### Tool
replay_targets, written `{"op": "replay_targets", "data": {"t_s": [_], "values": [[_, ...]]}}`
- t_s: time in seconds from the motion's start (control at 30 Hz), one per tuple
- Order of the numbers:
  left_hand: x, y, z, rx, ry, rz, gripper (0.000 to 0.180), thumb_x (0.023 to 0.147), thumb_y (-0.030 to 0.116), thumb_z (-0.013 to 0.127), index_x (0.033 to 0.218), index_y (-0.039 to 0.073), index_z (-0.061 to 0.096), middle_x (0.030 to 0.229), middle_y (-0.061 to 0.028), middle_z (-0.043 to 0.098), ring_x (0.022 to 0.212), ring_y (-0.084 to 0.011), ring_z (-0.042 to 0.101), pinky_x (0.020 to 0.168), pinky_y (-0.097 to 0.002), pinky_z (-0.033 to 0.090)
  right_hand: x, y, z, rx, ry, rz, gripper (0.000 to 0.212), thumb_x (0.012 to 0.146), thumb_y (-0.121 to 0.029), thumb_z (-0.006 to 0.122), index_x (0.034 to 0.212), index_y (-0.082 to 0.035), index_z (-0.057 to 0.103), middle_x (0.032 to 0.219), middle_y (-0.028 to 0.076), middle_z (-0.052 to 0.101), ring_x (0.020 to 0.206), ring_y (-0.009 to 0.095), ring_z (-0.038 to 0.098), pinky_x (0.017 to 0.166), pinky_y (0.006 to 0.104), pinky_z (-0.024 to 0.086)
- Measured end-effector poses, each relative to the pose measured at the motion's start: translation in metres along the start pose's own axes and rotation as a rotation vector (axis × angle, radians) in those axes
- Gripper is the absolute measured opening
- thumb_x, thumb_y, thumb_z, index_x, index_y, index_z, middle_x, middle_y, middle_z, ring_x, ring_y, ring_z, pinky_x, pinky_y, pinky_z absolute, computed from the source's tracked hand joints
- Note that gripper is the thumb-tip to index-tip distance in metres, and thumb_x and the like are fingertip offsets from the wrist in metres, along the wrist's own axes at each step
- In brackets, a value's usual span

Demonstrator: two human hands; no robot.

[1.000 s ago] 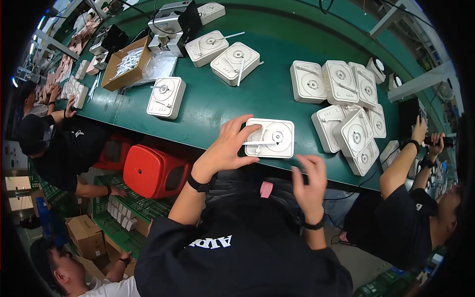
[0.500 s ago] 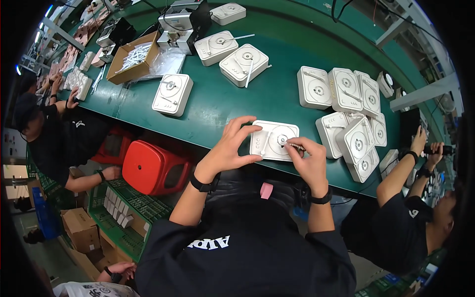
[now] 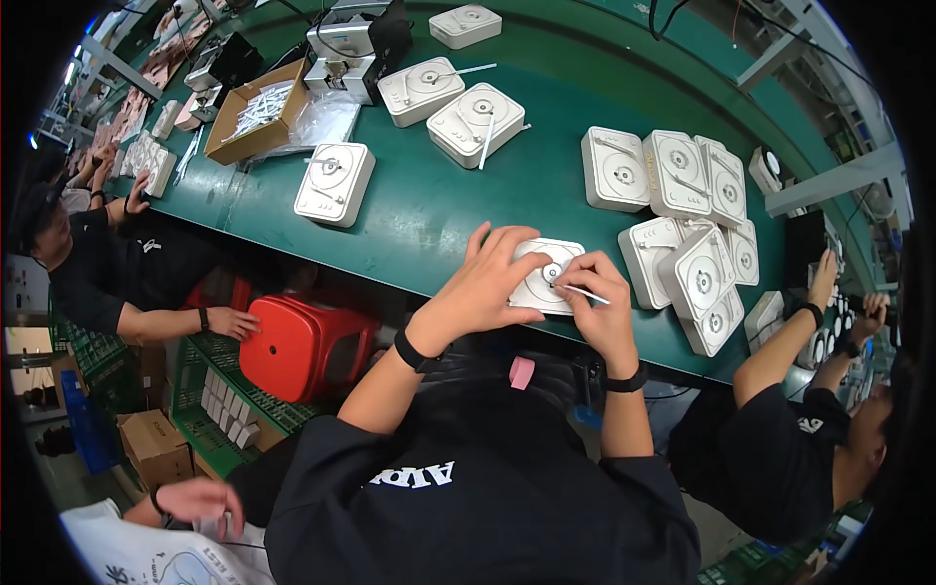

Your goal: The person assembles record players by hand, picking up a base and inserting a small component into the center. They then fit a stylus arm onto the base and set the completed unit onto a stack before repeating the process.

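Note:
A white box shaped like a small record player (image 3: 536, 293) lies flat at the table's near edge, its round disc facing up. My left hand (image 3: 480, 285) grips its left side, thumb along the near edge and fingers over the far side, covering part of the top. Between the thumb and fingertips of my right hand (image 3: 606, 314) is a thin white stick (image 3: 588, 293). One end of the stick points right; the other is at the disc, where my fingertips hide it.
Several similar boxes are stacked at right (image 3: 703, 276); others stand farther back (image 3: 476, 122), two with sticks on top. An open carton of white sticks (image 3: 255, 115) sits at back left. A red stool (image 3: 283, 341) stands left below the table. Co-workers are on both sides.
My left hand has moved right, farther over the box. The stick in my right hand now shows more clearly, pointing right. At left, a co-worker's hand has moved to the red stool.

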State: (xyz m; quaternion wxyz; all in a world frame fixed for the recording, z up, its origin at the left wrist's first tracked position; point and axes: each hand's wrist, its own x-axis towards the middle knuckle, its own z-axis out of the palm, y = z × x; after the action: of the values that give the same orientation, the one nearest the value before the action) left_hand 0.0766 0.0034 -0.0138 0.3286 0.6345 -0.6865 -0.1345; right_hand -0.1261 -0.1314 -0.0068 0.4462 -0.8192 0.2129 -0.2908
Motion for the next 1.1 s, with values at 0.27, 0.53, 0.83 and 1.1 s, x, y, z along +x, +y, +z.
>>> {"op": "replay_targets", "data": {"t_s": [0.27, 0.53, 0.83, 1.1], "values": [[0.005, -0.015, -0.027, -0.006, -0.154, 0.100, 0.066, 0.080, 0.034, 0.094, 0.139, 0.019, 0.068, 0.159, -0.0175, 0.050, 0.151, -0.0413, 0.046, 0.129, -0.0627, 0.027, -0.003, 0.004, 0.005, 0.138, 0.002, 0.078, 0.014, 0.086, 0.006, 0.083, 0.098, 0.000, 0.083, 0.113, 0.008, 0.067, 0.100, 0.020, 0.066, 0.085, 0.0312, 0.054], [0.017, -0.022, -0.033, -0.127, -0.105, 0.053, 0.029, 0.090, 0.027, 0.087, 0.115, 0.016, 0.077, 0.151, -0.0124, 0.059, 0.145, -0.0372, 0.050, 0.123, -0.0536, 0.033, 0.010, 0.014, 0.017, 0.109, 0.037, 0.015, 0.016, 0.083, 0.003, 0.086, 0.097, -0.003, 0.085, 0.119, 0.008, 0.063, 0.104, 0.020, 0.064, 0.085, 0.0309, 0.053], [0.026, -0.009, -0.016, -0.145, -0.017, -0.091, 0.021, 0.089, 0.030, 0.086, 0.097, 0.015, 0.075, 0.139, -0.0058, 0.064, 0.131, -0.0318, 0.056, 0.112, -0.0480, 0.039, 0.002, 0.014, 0.020, 0.162, 0.245, 0.236, 0.024, 0.089, 0.002, 0.086, 0.109, -0.002, 0.074, 0.115, 0.005, 0.060, 0.101, 0.013, 0.059, 0.080, 0.0274, 0.053], [0.021, 0.010, 0.002, -0.124, 0.032, -0.225, 0.020, 0.085, 0.025, 0.087, 0.092, 0.015, 0.070, 0.138, -0.0031, 0.063, 0.130, -0.0311, 0.056, 0.109, -0.0483, 0.039, -0.036, -0.026, 0.030, 0.124, 0.484, 0.227, 0.018, 0.089, 0.000, 0.086, 0.101, -0.001, 0.072, 0.099, 0.005, 0.063, 0.089, 0.016, 0.061, 0.074, 0.0289, 0.052]]}}
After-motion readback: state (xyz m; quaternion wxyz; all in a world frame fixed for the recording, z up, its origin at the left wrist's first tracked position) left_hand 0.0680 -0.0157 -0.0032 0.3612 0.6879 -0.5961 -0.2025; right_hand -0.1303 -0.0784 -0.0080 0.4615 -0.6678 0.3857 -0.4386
